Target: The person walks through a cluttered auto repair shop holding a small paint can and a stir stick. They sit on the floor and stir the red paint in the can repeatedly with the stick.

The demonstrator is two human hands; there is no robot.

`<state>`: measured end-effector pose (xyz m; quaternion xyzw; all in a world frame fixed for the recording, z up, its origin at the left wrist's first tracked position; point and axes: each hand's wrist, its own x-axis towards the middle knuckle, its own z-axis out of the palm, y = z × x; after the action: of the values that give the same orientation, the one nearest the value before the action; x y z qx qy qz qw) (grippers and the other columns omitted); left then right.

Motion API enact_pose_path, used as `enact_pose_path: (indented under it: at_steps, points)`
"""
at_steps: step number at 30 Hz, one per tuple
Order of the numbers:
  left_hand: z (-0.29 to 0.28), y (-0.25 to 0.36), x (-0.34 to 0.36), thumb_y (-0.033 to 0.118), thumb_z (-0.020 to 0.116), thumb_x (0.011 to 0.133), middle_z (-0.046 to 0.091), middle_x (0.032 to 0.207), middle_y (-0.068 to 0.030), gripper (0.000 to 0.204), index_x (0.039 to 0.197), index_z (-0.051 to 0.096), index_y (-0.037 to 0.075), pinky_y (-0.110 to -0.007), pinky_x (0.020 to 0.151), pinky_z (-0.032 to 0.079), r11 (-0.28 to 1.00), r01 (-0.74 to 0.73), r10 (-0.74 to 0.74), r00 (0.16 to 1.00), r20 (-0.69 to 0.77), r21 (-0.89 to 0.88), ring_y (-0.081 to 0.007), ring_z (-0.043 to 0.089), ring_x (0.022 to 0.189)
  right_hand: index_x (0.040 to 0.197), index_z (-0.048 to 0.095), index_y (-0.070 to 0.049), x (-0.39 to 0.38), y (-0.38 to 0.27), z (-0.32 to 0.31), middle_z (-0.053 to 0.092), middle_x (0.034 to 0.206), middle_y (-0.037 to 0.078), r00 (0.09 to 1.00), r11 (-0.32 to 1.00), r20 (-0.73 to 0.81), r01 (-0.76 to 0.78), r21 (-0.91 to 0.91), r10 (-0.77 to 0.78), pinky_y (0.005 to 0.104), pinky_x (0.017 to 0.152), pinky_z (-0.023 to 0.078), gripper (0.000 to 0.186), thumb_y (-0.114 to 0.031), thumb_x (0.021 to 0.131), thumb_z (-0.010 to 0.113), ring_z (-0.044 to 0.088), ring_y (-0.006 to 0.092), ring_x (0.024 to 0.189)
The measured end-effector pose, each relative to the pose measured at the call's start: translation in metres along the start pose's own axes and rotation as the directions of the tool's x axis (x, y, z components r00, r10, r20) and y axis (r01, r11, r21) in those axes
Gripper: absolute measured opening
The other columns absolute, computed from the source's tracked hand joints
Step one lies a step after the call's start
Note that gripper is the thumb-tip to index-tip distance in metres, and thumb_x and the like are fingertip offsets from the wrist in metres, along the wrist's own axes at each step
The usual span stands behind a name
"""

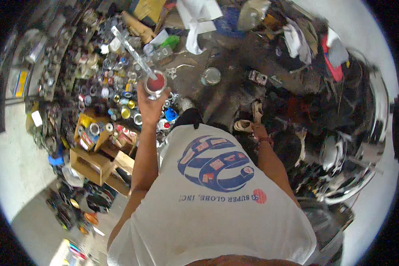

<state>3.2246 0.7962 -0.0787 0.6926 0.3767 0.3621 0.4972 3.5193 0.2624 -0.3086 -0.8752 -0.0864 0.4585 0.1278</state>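
A small clear cup (155, 84) with red liquid inside is held up in the left hand (149, 105), and the grip of this hand is closed around the lower part of the cup. A long pale stick (129, 47) stands tilted in the cup and points up and to the left, away from the person. The cup is held above the crowded floor, in front of the chest, with the left arm stretched forward.

The right hand (258, 131) is lowered at the person's right side. It is seen close to a light strap-like thing (245, 125), but it cannot be told whether the grip is open or closed, because this part is small and dark.

Under the cup, many small paint cans (119, 106) and jars are spread on the floor. A round tin lid (212, 76) lies to the right of the cup, well apart from it. Cardboard boxes (94, 164) are placed at the left of the person. A white shirt (217, 217) with a blue print is worn.
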Motion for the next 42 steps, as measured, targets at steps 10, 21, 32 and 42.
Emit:
enact_pose_path:
  at_steps: [10,21,32,42]
  points:
    - [-0.068,-0.021,0.072,0.024,0.100,0.080,0.071,0.136,-0.0156,0.080,0.146,0.061,0.003,-0.042,0.108,0.057,0.990,0.097,-0.034,0.868,-0.496,0.101,-0.0286,0.071,0.122,0.133,0.074,-0.005,0.143,-0.230,-0.088,0.075,0.123,0.019,0.971,0.919,0.197,0.195,-0.343,-0.133,0.0540,0.094,0.059,0.049,-0.047,0.113,0.061,0.072,0.0370,0.109]
    - [-0.021,0.008,0.042,0.029,0.096,0.073,0.071,0.142,-0.0209,0.094,0.153,0.056,0.005,-0.046,0.117,0.053,0.802,0.568,-0.403,0.286,-0.870,-0.185,-0.0358,0.070,0.134,0.119,0.076,-0.003,0.376,-0.602,-0.059,0.078,0.104,0.014,0.776,0.546,0.600,0.594,-0.591,-0.194,0.0528,0.079,0.060,0.046,-0.048,0.108,0.070,0.075,0.0328,0.086]
    - [0.061,-0.021,0.056,0.019,0.094,0.076,0.073,0.134,-0.0141,0.080,0.146,0.059,0.005,-0.042,0.114,0.054,0.796,0.424,-0.411,-0.142,-0.900,-0.431,-0.0267,0.071,0.128,0.130,0.073,-0.002,0.367,-0.831,0.064,0.073,0.131,0.028,0.331,-0.135,0.884,0.910,-0.392,-0.330,0.0571,0.104,0.055,0.047,-0.043,0.108,0.068,0.069,0.0510,0.120]
    - [0.151,-0.167,-0.028,0.012,0.093,0.076,0.061,0.144,-0.0141,0.083,0.149,0.054,0.002,-0.040,0.117,0.051,0.570,0.606,-0.423,-0.362,-0.831,-0.555,-0.0258,0.064,0.133,0.143,0.070,-0.003,0.303,-0.653,0.232,0.074,0.141,0.026,0.107,-0.057,0.991,0.993,-0.103,0.078,0.0503,0.111,0.055,0.051,-0.043,0.113,0.062,0.069,0.0454,0.131]
